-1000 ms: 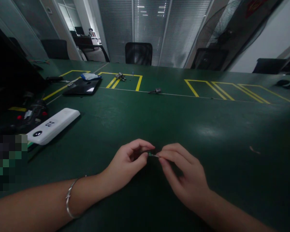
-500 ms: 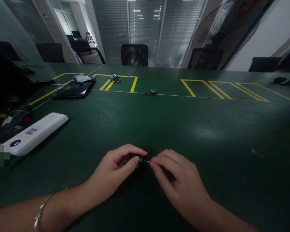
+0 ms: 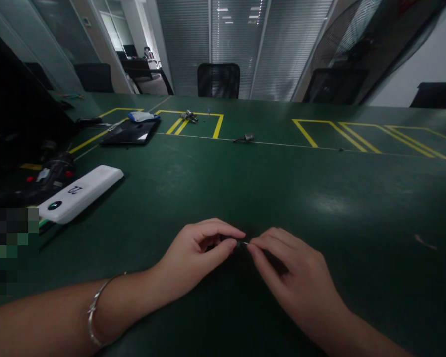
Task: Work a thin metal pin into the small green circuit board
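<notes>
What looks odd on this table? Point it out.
A pale streak at right on the table: it lies apart from everything else, whether scrap or mark I can't tell. Nothing else stands out.

Dim room, soft glare on green tabletop (image 3: 208,183), dark left edge

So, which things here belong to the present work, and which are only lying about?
In hand:
small green piece, left hand
thin metallic piece, right hand

Lying about:
white slab-shaped device
flat black case
blue-and-white packet
grey cylinder
metal parts
</notes>
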{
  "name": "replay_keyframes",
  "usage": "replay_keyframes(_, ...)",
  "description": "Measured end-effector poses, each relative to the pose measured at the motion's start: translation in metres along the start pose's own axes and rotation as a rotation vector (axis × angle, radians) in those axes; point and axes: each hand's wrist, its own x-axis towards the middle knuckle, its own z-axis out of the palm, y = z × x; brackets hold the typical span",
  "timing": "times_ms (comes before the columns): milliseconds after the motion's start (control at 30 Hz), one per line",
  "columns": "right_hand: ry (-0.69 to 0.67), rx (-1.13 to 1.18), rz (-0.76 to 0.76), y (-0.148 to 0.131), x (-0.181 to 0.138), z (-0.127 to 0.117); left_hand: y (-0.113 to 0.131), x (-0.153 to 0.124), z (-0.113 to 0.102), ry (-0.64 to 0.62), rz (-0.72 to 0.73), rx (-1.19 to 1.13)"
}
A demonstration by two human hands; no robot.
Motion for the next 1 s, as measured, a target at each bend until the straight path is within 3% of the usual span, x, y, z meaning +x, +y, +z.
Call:
replay_keyframes(500, 0.021, 0.017, -0.031, -0.0026, -0.0013, -0.0013, -0.0022, 0.0045, -0.006, -0.082, -0.156, -0.212)
replay_keyframes(1000, -0.008, 0.113, -0.012, -0.0037, -0.0013, -0.0019, -0.0035, 0.0063, -0.0088, -0.144, -0.17, -0.304)
